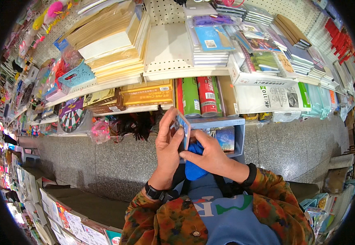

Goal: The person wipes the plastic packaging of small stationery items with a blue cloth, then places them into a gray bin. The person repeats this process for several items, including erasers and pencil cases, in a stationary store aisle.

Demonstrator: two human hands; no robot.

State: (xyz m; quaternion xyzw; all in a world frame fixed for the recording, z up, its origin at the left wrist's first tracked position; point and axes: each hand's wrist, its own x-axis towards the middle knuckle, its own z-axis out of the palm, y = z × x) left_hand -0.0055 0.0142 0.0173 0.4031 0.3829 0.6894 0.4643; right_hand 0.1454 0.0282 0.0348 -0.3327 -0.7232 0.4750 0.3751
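Observation:
Both of my hands hold a small flat notebook or card pack (185,130), tilted nearly edge-on. Around its left side are the fingers and thumb of my left hand (169,141). My right hand (209,153) grips its lower right edge and also has a bright blue cloth (196,168), which hangs below the fingers. Just beyond my right hand is an open light-blue box (239,137) with dark-blue printed items (223,139) inside. My right hand hides part of the box.
Ahead, a white shelf (168,52) carries stacked kraft envelopes (104,39) and notebooks (211,58). The lower shelf holds board-game boxes (148,93), red and green cylinders (207,95) and a dartboard set (71,118). Behind stands a display of printed sheets (73,220). A stool (30,154) is at left.

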